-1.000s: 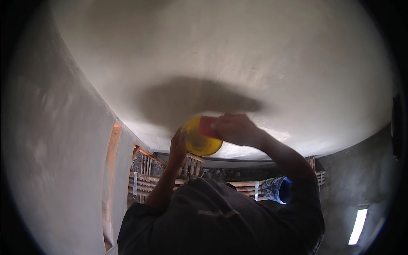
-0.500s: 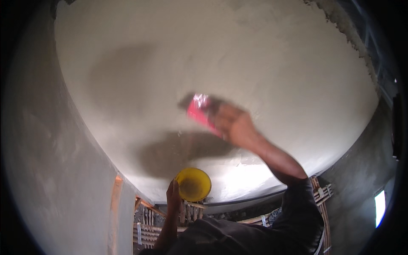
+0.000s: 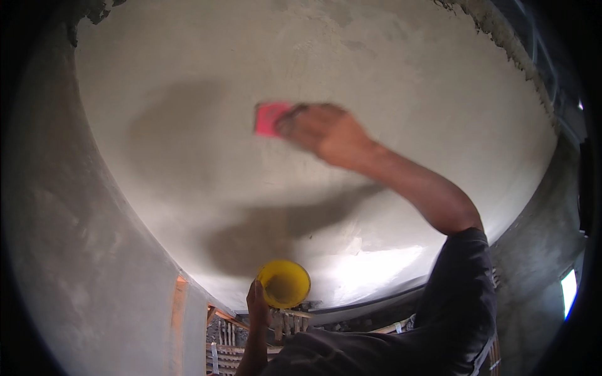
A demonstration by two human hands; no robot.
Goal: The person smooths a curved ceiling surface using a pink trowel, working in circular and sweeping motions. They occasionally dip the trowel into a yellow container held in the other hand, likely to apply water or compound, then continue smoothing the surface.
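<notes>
My right hand (image 3: 329,133) is closed round the dark handle of a pink plastering float (image 3: 268,119), which is held against the grey plastered wall (image 3: 401,81). The float's flat pink end sticks out to the left of my fingers. Lower down, my left hand (image 3: 258,305) grips the rim of a yellow bowl (image 3: 284,284). The bowl's mouth faces me, and greyish residue coats its inside. Most of my left fingers are hidden behind the bowl.
A second grey wall (image 3: 81,238) meets the plastered one at the left, with an orange-brown strip (image 3: 179,319) near its foot. Bamboo poles (image 3: 238,357) lie below. A rough, broken edge (image 3: 501,47) runs along the upper right, and a bright opening (image 3: 569,291) shows at the far right.
My right hand has swept the float up and slightly left across the wall, and the pink face has turned more level. The bowl sits a little lower in the view, still in my left hand.
</notes>
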